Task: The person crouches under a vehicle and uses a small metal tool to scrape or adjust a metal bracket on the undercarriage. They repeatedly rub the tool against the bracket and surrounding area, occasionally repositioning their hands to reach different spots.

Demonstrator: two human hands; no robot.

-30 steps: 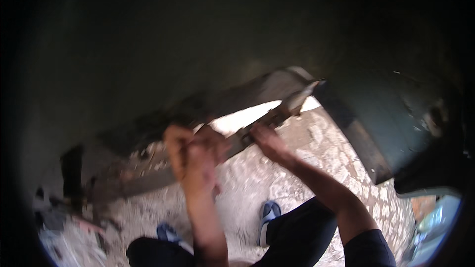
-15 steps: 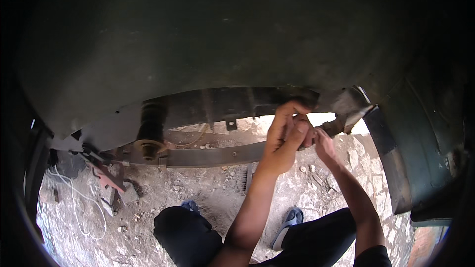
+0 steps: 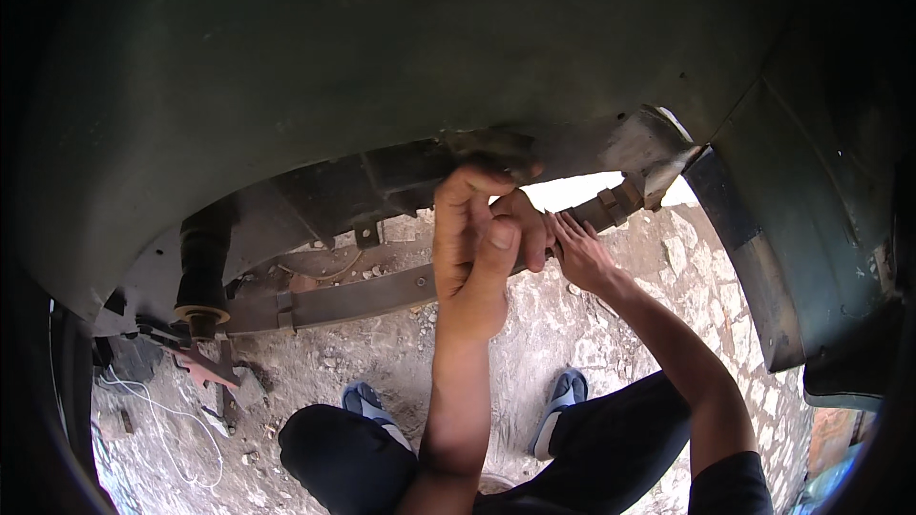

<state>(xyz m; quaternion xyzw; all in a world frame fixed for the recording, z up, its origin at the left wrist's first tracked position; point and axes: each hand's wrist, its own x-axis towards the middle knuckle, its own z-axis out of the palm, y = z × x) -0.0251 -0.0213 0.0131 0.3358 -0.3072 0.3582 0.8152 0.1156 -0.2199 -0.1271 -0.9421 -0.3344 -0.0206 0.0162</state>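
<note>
My left hand point(image 3: 474, 253) is raised under the dark green wheel arch point(image 3: 324, 67), just below a dark block point(image 3: 491, 148) on the frame's underside. Its fingers are curled in, with the thumb pointing up; anything inside them is hidden. Right beside it, my right hand point(image 3: 584, 253) lies along the leaf spring point(image 3: 363, 296), fingers stretched out and fingertips close to the left hand's fingers. The spring passes behind both hands towards a clamp point(image 3: 615, 205) and a bracket at its right end.
A black shock absorber point(image 3: 203, 272) hangs down at left. A metal tab with a hole point(image 3: 366, 234) juts from the frame. On the dusty ground lie a reddish metal piece point(image 3: 205, 364) and a white cord point(image 3: 176, 415). The body's lower edge point(image 3: 754, 267) drops at right.
The view has shifted, so the vehicle parts appear farther left. My right hand's fingers now lie straighter along the spring. The left hand stays curled below the dark block.
</note>
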